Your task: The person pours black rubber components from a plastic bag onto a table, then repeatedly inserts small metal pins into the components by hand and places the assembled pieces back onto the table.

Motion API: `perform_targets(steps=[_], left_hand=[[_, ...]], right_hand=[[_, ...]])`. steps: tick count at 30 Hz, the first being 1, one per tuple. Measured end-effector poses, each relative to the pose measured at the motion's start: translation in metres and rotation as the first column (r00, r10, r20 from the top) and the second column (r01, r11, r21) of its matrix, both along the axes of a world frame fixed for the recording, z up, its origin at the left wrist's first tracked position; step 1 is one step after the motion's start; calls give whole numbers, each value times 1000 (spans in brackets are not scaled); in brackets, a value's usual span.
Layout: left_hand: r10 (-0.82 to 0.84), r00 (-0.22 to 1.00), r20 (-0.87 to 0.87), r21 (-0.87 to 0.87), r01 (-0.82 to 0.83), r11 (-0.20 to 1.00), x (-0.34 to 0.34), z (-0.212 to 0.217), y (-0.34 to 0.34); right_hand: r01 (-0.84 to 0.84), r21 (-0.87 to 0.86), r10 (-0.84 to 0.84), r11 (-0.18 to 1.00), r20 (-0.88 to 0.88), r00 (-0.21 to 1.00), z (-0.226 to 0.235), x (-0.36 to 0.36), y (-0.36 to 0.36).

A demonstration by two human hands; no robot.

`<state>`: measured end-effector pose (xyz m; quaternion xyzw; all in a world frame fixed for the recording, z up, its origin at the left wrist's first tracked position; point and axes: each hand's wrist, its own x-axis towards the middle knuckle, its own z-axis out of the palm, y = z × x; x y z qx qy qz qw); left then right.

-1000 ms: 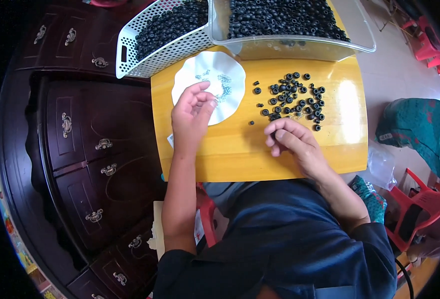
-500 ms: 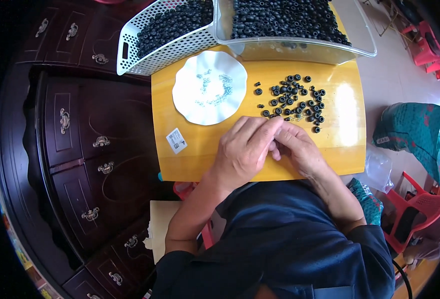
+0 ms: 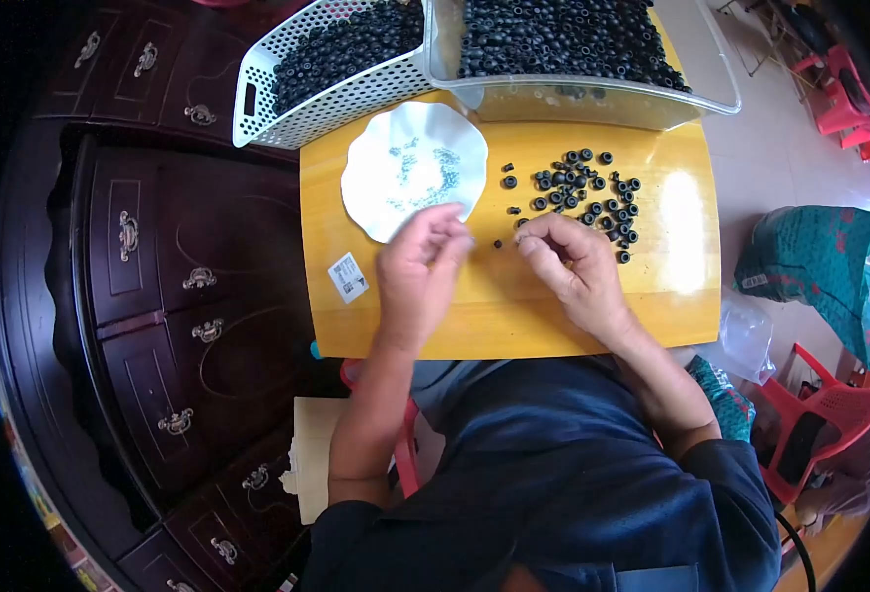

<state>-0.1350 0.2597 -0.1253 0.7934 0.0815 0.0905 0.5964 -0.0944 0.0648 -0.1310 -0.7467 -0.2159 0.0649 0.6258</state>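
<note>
Black rubber rings lie scattered toward the yellow worktop's far edge, just beyond the right hand, which pinches one. Nearer the white dish, the left hand has its fingertips pressed together; what they hold I cannot tell.

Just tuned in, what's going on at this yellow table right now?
A person sits at the yellow table with both hands over it. The left hand is by the white dish of tiny pale parts, fingers pinched. The right hand has its fingers at the edge of a loose pile of black rings. Behind stand a white basket and a clear bin, both full of the same rings.
</note>
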Motion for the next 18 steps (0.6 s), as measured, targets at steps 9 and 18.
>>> perform_targets(steps=[9,18], left_hand=[[-89,982,167,603,-31,797,21,-3,38],[-293,952,88,231,267,936,-8,21,-26]], right_hand=[[37,358,195,933,-589,785,8,-4,-7],[-110,257,240,960,-552,799,-10,-14,-13]])
